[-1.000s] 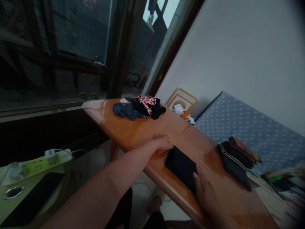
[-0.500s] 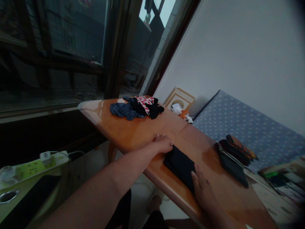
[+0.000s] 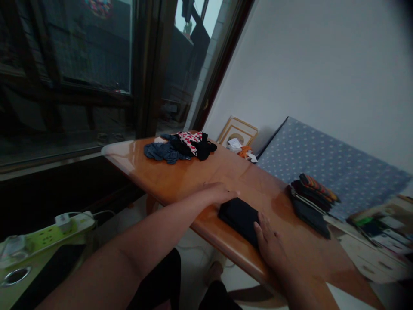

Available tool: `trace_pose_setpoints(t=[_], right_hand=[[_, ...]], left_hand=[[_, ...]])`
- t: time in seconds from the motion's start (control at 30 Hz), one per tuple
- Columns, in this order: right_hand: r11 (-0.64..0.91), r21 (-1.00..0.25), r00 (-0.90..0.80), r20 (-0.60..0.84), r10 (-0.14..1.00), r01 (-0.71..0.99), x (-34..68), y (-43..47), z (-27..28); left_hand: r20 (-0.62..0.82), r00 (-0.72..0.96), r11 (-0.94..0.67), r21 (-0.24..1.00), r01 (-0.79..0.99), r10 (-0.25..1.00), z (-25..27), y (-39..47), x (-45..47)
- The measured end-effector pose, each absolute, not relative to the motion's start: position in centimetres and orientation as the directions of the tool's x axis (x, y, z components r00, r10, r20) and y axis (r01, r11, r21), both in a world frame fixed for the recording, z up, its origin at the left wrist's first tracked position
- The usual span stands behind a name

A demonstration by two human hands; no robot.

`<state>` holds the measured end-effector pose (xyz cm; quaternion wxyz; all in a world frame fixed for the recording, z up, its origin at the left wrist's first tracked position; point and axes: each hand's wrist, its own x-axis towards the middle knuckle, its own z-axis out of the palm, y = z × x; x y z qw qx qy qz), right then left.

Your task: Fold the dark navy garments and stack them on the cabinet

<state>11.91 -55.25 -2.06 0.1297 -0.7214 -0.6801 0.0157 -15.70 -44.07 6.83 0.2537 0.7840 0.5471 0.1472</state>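
Both my grips lie released and flat: left hand [image 3: 219, 193] and right hand [image 3: 269, 241] pressing the folded black cloth [image 3: 239, 215] near the glossy wooden counter's [image 3: 180, 176] front edge. Smoothing step; lifting it next needs a pinch.

Folded cloth [image 3: 240, 215] black; table [image 3: 193, 176] glossy orange-brown; far heap [image 3: 180, 147] slate-blue, black, and white with red spots; stack [image 3: 311, 196] black topped by orange-green stripes; mattress [image 3: 325, 159] grey-blue with white dots; power strip [image 3: 48, 232] pale green.

No readable text, labels or numbers anywhere.
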Motion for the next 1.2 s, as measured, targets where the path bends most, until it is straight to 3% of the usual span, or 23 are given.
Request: trace_pose_setpoints(t=[0.17,0.33,0.4,0.5,0.57,0.63,0.8,0.97,1.07,1.2], right_hand=[[-0.051,-0.219,0.082,0.135,0.987,0.974,11.9,-55.1,-2.0],[-0.063,-0.244,0.095,0.121,0.988,0.968,11.5,-55.0,-1.5],[-0.071,-0.249,0.102,0.116,0.988,0.966,11.3,-55.1,-1.2],[-0.071,-0.261,0.102,0.11,0.989,0.963,10.9,-55.3,-0.7],[-0.066,-0.267,0.099,0.112,0.989,0.961,10.8,-55.4,-0.5],[-0.069,-0.265,0.102,0.112,0.988,0.962,10.8,-55.4,-0.5],[-0.085,-0.255,0.11,0.087,0.99,0.963,11.0,-55.2,-0.5],[-0.066,-0.302,0.097,0.088,0.991,0.951,11.3,-55.2,-0.5],[-0.055,-0.381,0.102,0.104,0.989,0.923,11.5,-55.3,-0.4],[0.004,-0.583,0.14,0.203,0.969,0.813,12.3,-55.7,0.0]], left_hand=[[-0.149,0.41,-0.29,0.495,0.819,0.9,7.3,-46.7,-15.9],[-0.119,0.371,-0.277,0.468,0.839,0.921,6.7,-47.5,-16.4],[-0.053,0.342,-0.277,0.478,0.834,0.938,6.8,-47.2,-16.3],[0.164,0.316,-0.356,0.477,0.804,0.934,7.7,-46.6,-15.0],[0.303,0.37,-0.472,0.429,0.77,0.878,8.2,-46.5,-13.4],[0.339,0.492,-0.593,0.353,0.724,0.802,8.3,-46.8,-11.5],[0.176,0.717,-0.737,0.235,0.634,0.674,5.8,-47.7,-9.7],[0.009,0.673,-0.632,0.351,0.691,0.74,3.7,-47.0,-11.5],[-0.027,0.661,-0.597,0.402,0.694,0.75,3.5,-46.6,-11.8],[-0.047,0.652,-0.577,0.422,0.7,0.757,3.5,-46.4,-11.6]])
